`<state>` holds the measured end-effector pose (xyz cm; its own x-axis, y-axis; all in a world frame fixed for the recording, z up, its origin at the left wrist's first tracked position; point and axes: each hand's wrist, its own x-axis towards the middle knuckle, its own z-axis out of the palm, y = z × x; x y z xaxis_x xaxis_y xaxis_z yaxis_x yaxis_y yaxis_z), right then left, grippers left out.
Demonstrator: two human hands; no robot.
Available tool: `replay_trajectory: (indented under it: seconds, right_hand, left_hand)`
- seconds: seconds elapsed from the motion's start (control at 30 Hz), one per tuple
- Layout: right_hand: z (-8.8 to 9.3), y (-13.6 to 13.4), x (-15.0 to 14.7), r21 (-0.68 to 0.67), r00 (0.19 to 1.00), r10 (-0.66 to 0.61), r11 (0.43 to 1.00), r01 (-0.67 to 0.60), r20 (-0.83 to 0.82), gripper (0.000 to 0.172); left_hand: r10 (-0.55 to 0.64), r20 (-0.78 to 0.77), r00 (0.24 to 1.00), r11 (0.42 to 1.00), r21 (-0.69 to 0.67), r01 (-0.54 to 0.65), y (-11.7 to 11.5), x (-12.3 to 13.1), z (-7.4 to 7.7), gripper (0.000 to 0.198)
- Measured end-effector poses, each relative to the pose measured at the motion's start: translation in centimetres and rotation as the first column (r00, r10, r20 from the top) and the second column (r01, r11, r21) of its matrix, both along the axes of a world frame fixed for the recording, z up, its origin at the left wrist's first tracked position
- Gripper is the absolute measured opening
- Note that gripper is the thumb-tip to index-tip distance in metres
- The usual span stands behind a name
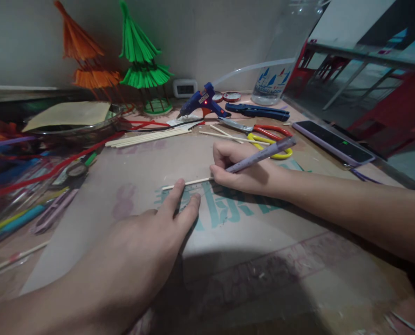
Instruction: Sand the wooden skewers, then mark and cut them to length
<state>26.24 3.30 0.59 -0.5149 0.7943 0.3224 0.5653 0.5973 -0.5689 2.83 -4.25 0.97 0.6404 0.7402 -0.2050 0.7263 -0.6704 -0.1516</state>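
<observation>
My left hand (140, 242) lies palm down with its index finger and thumb stretched out. The index fingertip presses on a thin pale wooden stick (198, 181), which lies nearly level on the work sheet (98, 204). Beside the stick, under the fingertips, is something clear with fine dark marks, too faint to name. My right hand (242, 165) is closed round a purple pen (263, 154), its tip hidden at the fingers by the stick's right end. Turquoise printed characters (224, 209) show on the sheet below both hands.
Behind lie more sticks (147, 138), scissors (252, 129) with red and yellow handles, a blue glue gun (202, 102), blue pliers (258, 111) and a phone (333, 142). Orange (95, 79) and green (146, 72) tiered models stand at back left. Pipe cleaners (53, 170) crowd the left.
</observation>
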Motion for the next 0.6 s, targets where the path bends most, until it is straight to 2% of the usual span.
replay_trajectory:
  seconds: [0.37, 0.6]
  right_hand:
    - [-0.07, -0.03, 0.14, -0.037, 0.999, 0.024, 0.999, -0.025, -0.025, 0.026]
    - [-0.21, 0.04, 0.18, 0.008, 0.997, 0.049, 0.999, -0.049, -0.061, 0.024]
  left_hand:
    - [0.013, -0.048, 0.999, 1.0, -0.021, -0.014, -0.14, 0.23, 0.4, 0.087]
    - [0.022, -0.046, 0.999, 0.999, -0.048, -0.024, -0.05, 0.11, 0.1, 0.088]
